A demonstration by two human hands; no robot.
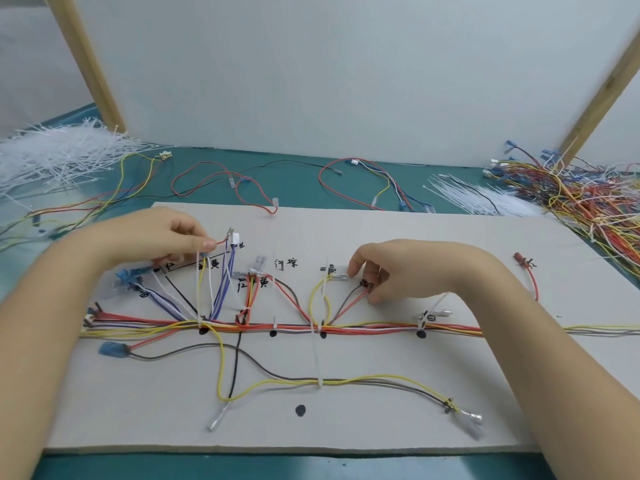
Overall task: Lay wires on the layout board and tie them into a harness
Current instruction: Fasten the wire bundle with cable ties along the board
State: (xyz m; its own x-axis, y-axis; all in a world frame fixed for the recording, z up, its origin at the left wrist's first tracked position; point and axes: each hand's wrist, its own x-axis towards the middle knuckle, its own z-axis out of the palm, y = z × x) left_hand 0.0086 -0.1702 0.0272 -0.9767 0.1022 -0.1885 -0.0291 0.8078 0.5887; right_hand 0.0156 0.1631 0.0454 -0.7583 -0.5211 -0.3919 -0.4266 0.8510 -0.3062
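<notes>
Surface: teal tabletop (pixel 304 188) before white wall panels (pixel 311 74) with tan wooden posts (pixel 86 57).
Far left: heap of white plastic cable ties (pixel 59 154).
Board: grey cardboard layout board (pixel 346 424) carrying a multicoloured wire harness (pixel 363 329).
Left hand (pixel 166 233): pinches a thin red wire (pixel 221 241).
Right hand (pixel 398 268): fingers curled, pinching a red-and-brown branch (pixel 349 301).
Far right: tangled pile of loose coloured wires (pixel 588 199).

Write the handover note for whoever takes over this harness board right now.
Left hand pinches a thin red wire near the white connector.
Right hand pinches the red and brown pair at its end.
The main bundle lies along the layout board, white ties at several dots.
Left: seat both ends, add remaining ties; long tie tails stay untrimmed.
</notes>
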